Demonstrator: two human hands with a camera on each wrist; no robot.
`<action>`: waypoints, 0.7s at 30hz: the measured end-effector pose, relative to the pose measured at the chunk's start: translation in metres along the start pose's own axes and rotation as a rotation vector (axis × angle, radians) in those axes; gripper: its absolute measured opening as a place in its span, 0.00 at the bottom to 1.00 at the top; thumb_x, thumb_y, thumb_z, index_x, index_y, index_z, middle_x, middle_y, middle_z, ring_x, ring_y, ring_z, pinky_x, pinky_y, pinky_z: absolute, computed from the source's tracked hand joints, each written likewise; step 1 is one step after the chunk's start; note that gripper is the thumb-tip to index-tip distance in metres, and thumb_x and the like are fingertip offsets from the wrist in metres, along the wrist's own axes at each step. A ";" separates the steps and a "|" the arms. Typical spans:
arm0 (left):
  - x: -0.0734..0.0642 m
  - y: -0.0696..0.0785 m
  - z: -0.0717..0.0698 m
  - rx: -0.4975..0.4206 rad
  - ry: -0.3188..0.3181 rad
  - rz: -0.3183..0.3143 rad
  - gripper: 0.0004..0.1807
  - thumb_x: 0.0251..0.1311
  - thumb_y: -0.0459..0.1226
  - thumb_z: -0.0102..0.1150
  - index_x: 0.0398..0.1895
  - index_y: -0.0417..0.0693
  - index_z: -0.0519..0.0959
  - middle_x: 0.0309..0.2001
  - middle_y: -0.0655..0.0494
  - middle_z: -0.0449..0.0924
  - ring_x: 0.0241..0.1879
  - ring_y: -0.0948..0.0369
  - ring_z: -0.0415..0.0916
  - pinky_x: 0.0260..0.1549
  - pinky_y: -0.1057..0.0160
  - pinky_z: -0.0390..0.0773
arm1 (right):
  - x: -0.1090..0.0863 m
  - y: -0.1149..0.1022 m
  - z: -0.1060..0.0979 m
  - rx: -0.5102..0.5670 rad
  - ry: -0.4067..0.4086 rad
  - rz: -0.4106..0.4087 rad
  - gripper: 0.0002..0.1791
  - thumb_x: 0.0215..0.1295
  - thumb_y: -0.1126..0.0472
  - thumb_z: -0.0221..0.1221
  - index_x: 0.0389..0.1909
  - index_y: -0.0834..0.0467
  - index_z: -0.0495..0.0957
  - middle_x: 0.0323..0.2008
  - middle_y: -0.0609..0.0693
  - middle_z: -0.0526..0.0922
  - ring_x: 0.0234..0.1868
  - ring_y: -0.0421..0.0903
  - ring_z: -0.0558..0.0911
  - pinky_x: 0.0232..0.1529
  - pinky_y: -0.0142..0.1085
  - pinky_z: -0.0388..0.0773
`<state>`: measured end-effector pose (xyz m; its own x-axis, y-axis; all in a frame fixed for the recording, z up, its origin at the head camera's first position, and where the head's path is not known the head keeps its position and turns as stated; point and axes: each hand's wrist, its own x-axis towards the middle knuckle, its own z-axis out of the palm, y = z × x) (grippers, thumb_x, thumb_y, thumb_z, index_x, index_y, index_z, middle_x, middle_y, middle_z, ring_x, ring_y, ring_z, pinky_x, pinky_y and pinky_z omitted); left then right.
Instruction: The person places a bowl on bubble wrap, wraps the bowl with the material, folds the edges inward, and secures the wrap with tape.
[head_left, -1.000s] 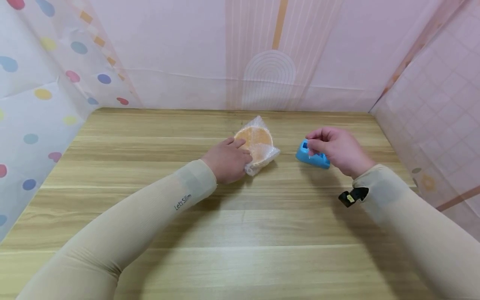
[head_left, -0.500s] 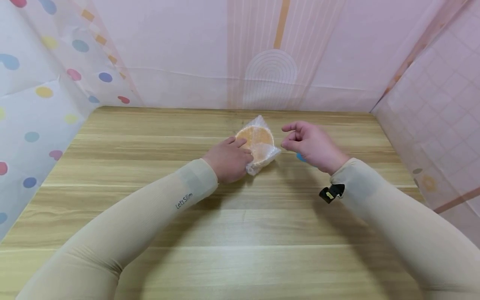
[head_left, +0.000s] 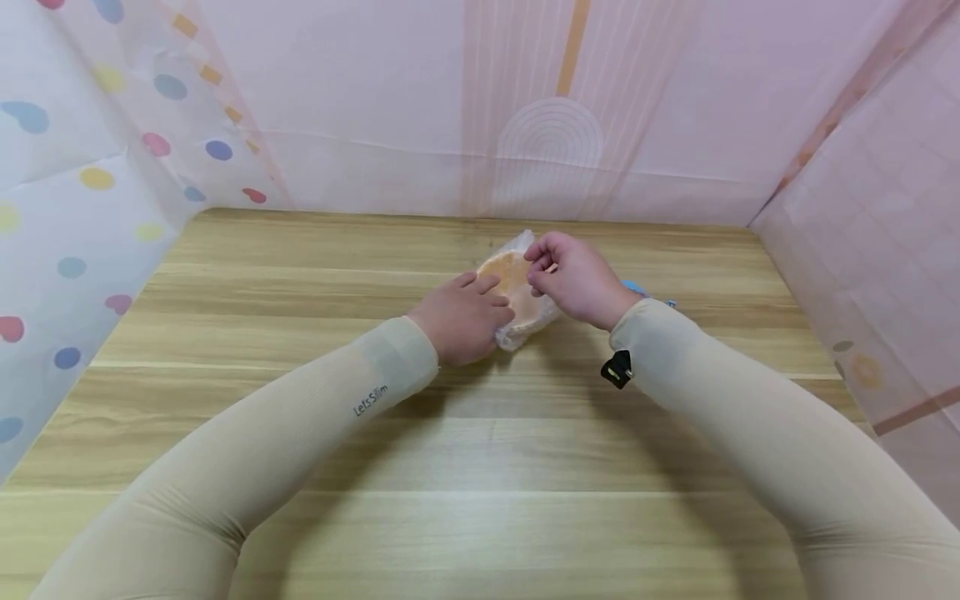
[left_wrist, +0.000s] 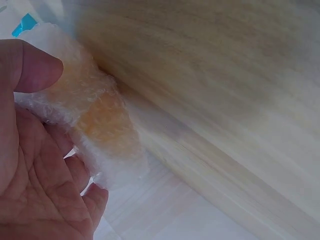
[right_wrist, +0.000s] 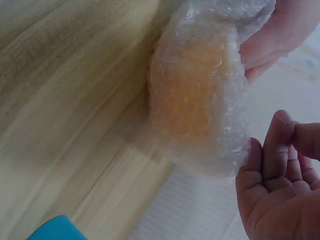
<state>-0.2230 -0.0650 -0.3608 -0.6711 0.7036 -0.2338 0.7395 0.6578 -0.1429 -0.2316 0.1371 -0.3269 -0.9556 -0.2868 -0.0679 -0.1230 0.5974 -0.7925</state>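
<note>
A flat, round orange thing in bubble wrap [head_left: 513, 268] lies toward the back middle of the table. My left hand [head_left: 461, 321] holds its left side, fingers over the top; in the left wrist view the thumb [left_wrist: 42, 70] lies across the wrap. Over the package's right edge is my right hand [head_left: 579, 282], thumb and forefinger pinched together. A small piece of clear tape seems to be between those fingertips, hardly visible. In the right wrist view, a finger is close to or touching the bubble wrap [right_wrist: 200, 100]. Behind the right wrist, the blue tape dispenser [head_left: 634, 287] is mostly hidden.
The wood-grain table [head_left: 480, 467] carries the package and the dispenser. Patterned cloth or paper walls [head_left: 360, 117] close in the back and both sides. A black strap [head_left: 617, 369] hangs from the right sleeve.
My right hand has moved left from the tape dispenser to the package's right edge. The left hand keeps its place on the bubble wrap. The camera's view has shifted slightly.
</note>
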 end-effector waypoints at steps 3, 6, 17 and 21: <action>0.001 0.001 0.000 0.003 0.007 0.003 0.28 0.73 0.45 0.50 0.75 0.53 0.73 0.77 0.55 0.71 0.84 0.46 0.53 0.83 0.42 0.52 | 0.001 0.001 0.001 0.003 0.014 0.006 0.14 0.75 0.68 0.58 0.58 0.64 0.77 0.41 0.53 0.82 0.43 0.50 0.89 0.40 0.32 0.85; 0.002 0.002 0.000 -0.002 0.009 0.000 0.29 0.74 0.45 0.49 0.76 0.53 0.71 0.78 0.55 0.69 0.84 0.46 0.51 0.84 0.43 0.50 | 0.002 0.001 0.001 0.007 0.014 0.011 0.14 0.74 0.67 0.60 0.57 0.63 0.77 0.41 0.52 0.83 0.43 0.48 0.86 0.41 0.32 0.82; 0.002 0.002 0.000 -0.013 0.009 -0.005 0.29 0.75 0.46 0.49 0.77 0.54 0.71 0.78 0.56 0.69 0.84 0.46 0.50 0.84 0.43 0.48 | -0.001 -0.001 0.000 0.133 -0.008 0.011 0.17 0.72 0.67 0.62 0.58 0.67 0.76 0.40 0.51 0.83 0.41 0.44 0.82 0.44 0.31 0.80; 0.002 0.002 0.000 -0.017 0.007 -0.006 0.29 0.74 0.45 0.49 0.77 0.54 0.71 0.78 0.56 0.69 0.85 0.46 0.50 0.85 0.44 0.48 | 0.002 0.000 0.001 0.165 -0.016 -0.010 0.15 0.73 0.70 0.59 0.58 0.69 0.75 0.39 0.52 0.82 0.39 0.43 0.85 0.48 0.36 0.86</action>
<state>-0.2228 -0.0619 -0.3613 -0.6761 0.7012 -0.2264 0.7343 0.6666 -0.1283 -0.2328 0.1357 -0.3280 -0.9500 -0.3049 -0.0677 -0.0859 0.4636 -0.8819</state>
